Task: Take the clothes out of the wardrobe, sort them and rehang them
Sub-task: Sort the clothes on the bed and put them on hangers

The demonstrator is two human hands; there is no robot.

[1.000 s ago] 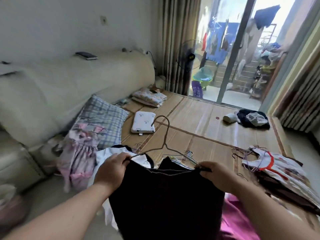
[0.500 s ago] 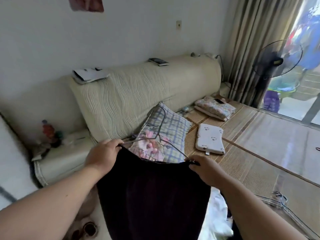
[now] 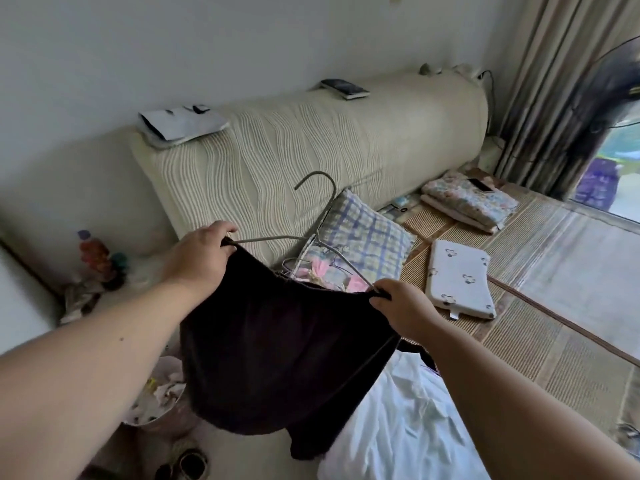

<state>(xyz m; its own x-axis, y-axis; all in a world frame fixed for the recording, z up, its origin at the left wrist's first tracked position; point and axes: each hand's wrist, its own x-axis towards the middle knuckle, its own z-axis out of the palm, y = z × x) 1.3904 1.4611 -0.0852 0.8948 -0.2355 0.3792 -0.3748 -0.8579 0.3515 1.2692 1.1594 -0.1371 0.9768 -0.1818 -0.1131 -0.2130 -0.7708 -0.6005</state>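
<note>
My left hand (image 3: 197,261) and right hand (image 3: 405,313) each pinch a top corner of the soft black garment (image 3: 277,358). It is stretched along a thin grey wire hanger (image 3: 270,239) and held in the air before the ribbed cream headboard (image 3: 311,140).

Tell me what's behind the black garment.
Above the black garment peek a plaid pillow and pink frilly cloth; white fabric shows lower right. The rest is covered.
</note>
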